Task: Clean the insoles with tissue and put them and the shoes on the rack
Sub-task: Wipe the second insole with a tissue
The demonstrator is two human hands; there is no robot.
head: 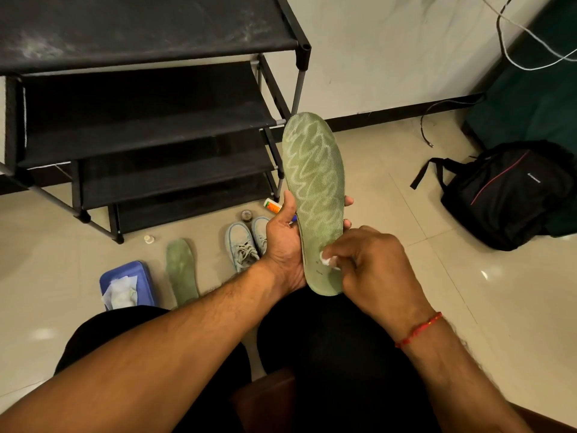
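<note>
My left hand point(285, 245) grips a green insole point(315, 182) by its middle, fingers wrapped behind it, holding it upright over my lap. My right hand point(374, 260) pinches a small wad of white tissue point(327, 261) against the insole's heel end. A second green insole point(181, 271) lies flat on the floor. A pair of pale blue-grey shoes point(245, 245) stands on the floor just behind my left hand, partly hidden by it. The black shoe rack point(150, 120) stands at the upper left, its shelves bare.
A blue tissue box point(140, 276) with white tissue sticking out sits on the floor at the left. Small bottles and a tube point(272, 206) lie near the rack's foot. A black backpack point(505, 195) rests on the tiles at the right, below loose cables.
</note>
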